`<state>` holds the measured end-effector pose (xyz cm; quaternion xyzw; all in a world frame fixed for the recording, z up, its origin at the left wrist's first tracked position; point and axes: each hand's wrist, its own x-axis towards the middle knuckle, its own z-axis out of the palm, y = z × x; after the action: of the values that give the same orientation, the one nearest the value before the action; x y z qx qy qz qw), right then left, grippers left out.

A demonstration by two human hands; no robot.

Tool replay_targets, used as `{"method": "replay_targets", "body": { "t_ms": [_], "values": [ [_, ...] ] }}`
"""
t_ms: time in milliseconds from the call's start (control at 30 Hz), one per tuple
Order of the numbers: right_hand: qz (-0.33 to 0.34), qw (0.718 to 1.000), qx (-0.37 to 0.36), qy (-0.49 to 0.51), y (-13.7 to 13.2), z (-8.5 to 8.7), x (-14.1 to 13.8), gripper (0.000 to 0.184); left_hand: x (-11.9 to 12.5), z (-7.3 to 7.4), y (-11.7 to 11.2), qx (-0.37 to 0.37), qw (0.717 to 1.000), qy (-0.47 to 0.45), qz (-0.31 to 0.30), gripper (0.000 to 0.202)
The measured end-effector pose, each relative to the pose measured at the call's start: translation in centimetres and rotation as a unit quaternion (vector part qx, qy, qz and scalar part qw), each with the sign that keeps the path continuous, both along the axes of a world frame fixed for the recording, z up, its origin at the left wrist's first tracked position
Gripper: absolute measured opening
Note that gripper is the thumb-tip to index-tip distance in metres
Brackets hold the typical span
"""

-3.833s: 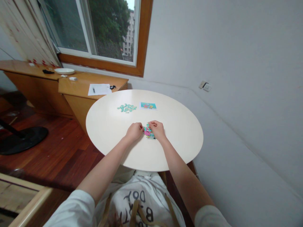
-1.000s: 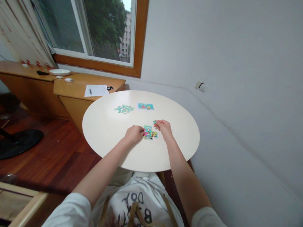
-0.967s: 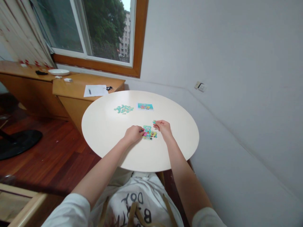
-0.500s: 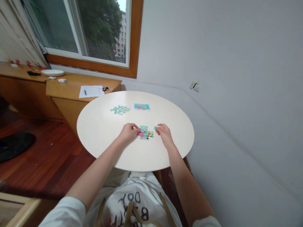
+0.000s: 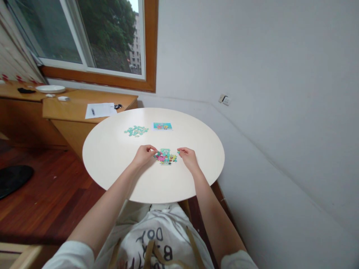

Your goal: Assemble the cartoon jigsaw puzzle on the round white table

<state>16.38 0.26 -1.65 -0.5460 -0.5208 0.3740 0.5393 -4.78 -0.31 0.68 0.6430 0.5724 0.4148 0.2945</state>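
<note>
A partly assembled jigsaw puzzle [image 5: 166,158] lies on the white round table [image 5: 168,186], showing pink and yellow cartoon figures on teal. At its left edge, my left hand [image 5: 144,155] is closed, with thumb and fingertips on a piece there; whether that piece is joined to the rest I cannot tell. Just off the upper right side, my right hand [image 5: 189,158] pinches a small green puzzle piece [image 5: 178,152]. Farther back lie a pile of loose puzzle pieces [image 5: 136,130] and, to its right, a picture card [image 5: 162,126] with similar cartoon figures.
Behind the table to the left, a wooden cabinet [image 5: 67,108] holds a paper sheet [image 5: 101,110], keys [image 5: 117,106] and a white plate [image 5: 50,89]. A window [image 5: 109,37] is above it. The white wall [image 5: 252,56] runs close along the right, with a socket [image 5: 226,100].
The view has turned slightly right, so everything sits farther left. My right hand has brought its green piece a little closer to the puzzle. My left hand stays at the left edge.
</note>
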Motion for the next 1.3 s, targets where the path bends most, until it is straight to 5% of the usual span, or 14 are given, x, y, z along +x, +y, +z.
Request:
{"method": "replay_targets", "body": {
  "t_ms": [733,1300],
  "values": [
    [0.060,0.996,-0.001,-0.062,-0.6,-0.1,0.4,0.004,-0.1,-0.3,0.0,-0.015,0.999,-0.041,-0.007,0.019],
    [0.023,0.986,-0.017,-0.164,-0.8,-0.4,1.1,0.008,-0.1,-0.3,0.1,-0.009,0.999,-0.053,-0.001,0.017]
  ]
}}
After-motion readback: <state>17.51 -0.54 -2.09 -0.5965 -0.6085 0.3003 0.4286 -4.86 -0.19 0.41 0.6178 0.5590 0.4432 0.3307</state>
